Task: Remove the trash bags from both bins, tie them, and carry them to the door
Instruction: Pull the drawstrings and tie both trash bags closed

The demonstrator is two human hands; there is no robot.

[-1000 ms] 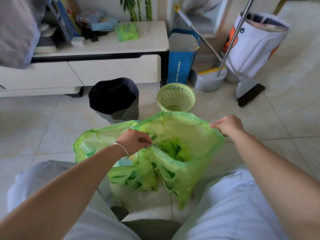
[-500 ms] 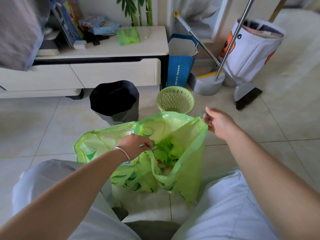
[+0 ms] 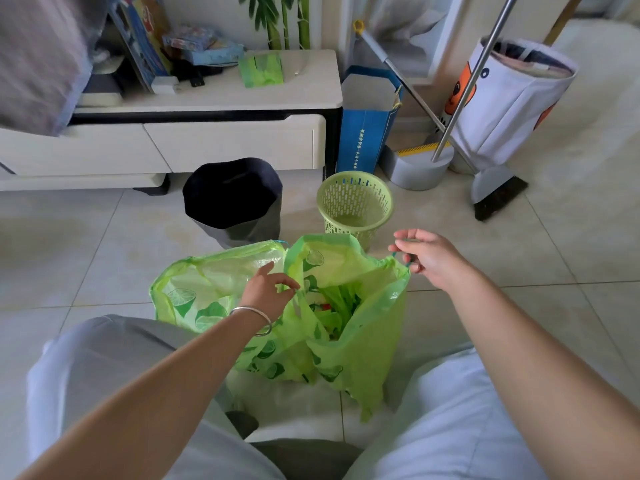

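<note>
- Bags: two green trash bags sit on the floor between the knees, right bag point(image 3: 363, 327) still open-mouthed, left bag point(image 3: 207, 289) beside it.
- Right hand point(image 3: 429, 258) has let go of the rim and now pinches the drawstring point(image 3: 401, 256).
- Left hand point(image 3: 266, 292) pinches the near rim.
- Tying is starting; green bin point(image 3: 355, 206) is emptied.

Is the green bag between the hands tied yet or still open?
Open. The right green bag gapes at its mouth, trash visible inside; the right hand pinches its drawstring, and the left hand holds the near rim.

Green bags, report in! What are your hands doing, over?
Left hand pinches near rim. Right hand hooks drawstring of right green bag. Both bags out, untied; left bag slumped. Nothing blocking.
</note>
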